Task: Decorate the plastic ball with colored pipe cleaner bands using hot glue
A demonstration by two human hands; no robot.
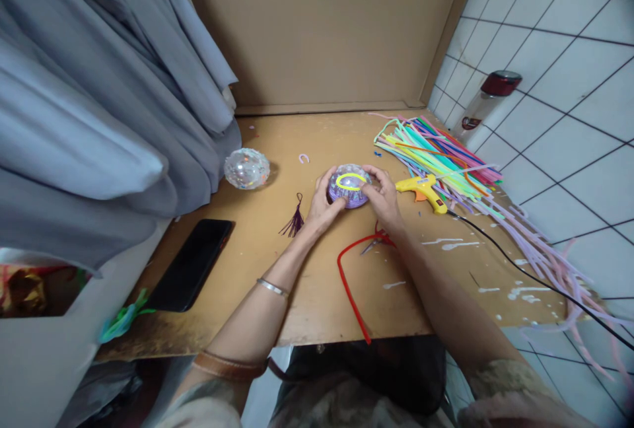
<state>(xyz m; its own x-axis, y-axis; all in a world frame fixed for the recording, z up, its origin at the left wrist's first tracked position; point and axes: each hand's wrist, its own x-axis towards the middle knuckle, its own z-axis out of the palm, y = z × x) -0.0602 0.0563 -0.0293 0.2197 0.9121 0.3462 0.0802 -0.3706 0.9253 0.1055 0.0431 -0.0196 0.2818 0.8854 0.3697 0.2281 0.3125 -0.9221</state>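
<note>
The purple ball (pixel 349 185) sits between the two hands above the table (pixel 277 269), well back from its near edge. Bare wood lies left of the left fingers; right of the right fingers, the yellow glue gun (pixel 422 191) and pipe cleaners (pixel 438 157) crowd in. The ball's yellow ring (pixel 351 181) faces up toward the camera, its long axis running left to right between the fingers. The left hand (pixel 324 202) curls partway open around the ball's left side; the right hand (pixel 384 197) cups the right, its thumb at the ring.
</note>
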